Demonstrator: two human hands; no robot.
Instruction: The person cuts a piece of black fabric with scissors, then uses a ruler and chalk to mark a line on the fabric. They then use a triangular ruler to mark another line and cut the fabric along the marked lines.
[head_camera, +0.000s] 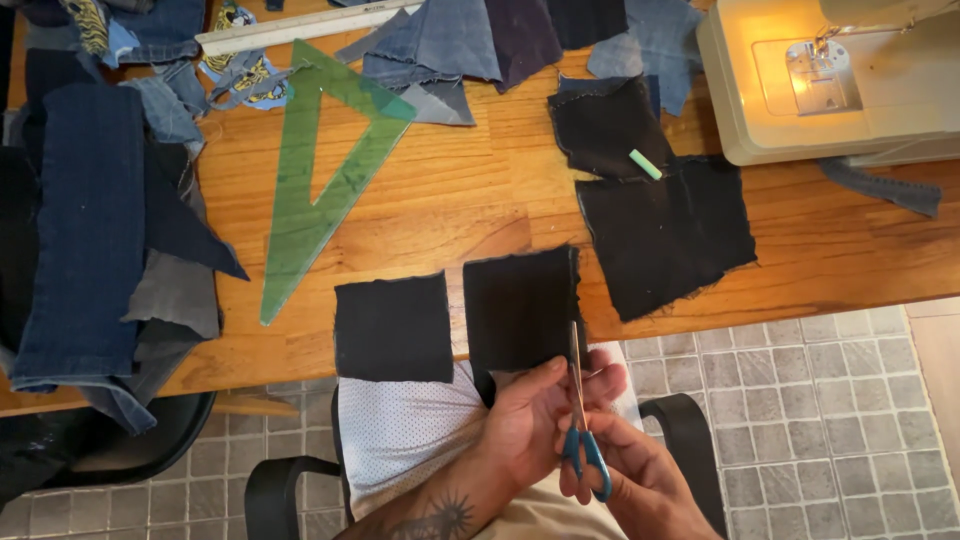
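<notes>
Black fabric piece (520, 315) overhangs the near edge of the desk (470, 190), lower end pinched in the left hand (535, 420). Left hand palm turned up-ish, thumb over the cloth's bottom corner, fingers curled behind it; tattooed forearm comes in from the bottom of the view. Right hand (630, 470) sits just right of and below the left, fingers closed through the blue handles of the scissors (580, 400). Blades point straight up along the cloth's right edge, touching or just beside it; can't tell how far the blades are parted. Both hands are off the desk, below its near edge, over the person's lap.

Second black square (393, 328) lies flat at the near edge, just left of the held piece, small gap between. Two more black pieces (660, 225) overlap toward the right side of the desk, with a green chalk stick (645, 164) on the upper one. Green set square (320, 170) lies mid-desk, left of centre. Denim pile (90, 220) covers the left edge and hangs over it. Sewing machine (840, 80) is at the far right corner, lamp on. Bare wood between the set square and black pieces. Tiled floor (830, 410) open to the right of the chair arm (690, 440).
</notes>
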